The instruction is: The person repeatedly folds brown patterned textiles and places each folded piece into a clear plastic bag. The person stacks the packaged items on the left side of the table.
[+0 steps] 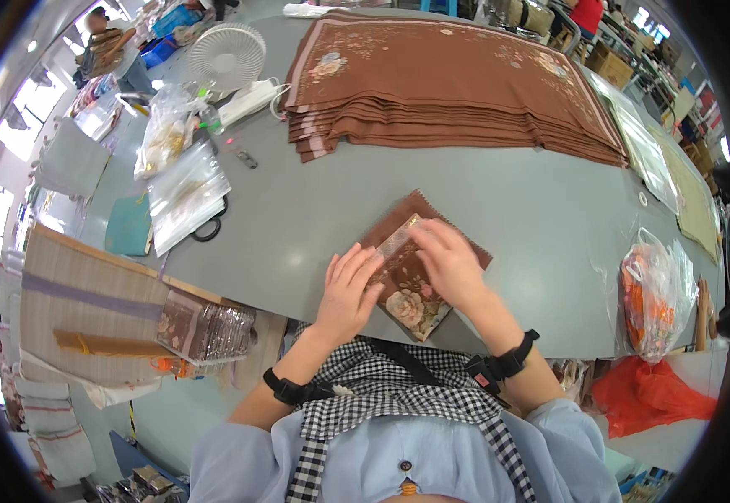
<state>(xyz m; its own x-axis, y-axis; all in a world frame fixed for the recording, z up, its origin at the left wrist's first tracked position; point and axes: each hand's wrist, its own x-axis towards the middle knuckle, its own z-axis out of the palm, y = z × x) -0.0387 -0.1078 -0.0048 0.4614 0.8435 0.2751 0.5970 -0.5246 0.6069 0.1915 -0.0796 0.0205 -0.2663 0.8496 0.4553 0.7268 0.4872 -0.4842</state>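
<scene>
1 fisheye view, from head height, facing down and forward, tabletop (549, 226) near below

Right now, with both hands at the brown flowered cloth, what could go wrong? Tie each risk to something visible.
The near corner of the cloth lies close to the edge of the table, so it might slip over. Uneven pressure from the left hand and right hand could crease it. Black-handled scissors lie by clear bags, blades out of sight; reaching there might nick a finger.
</scene>
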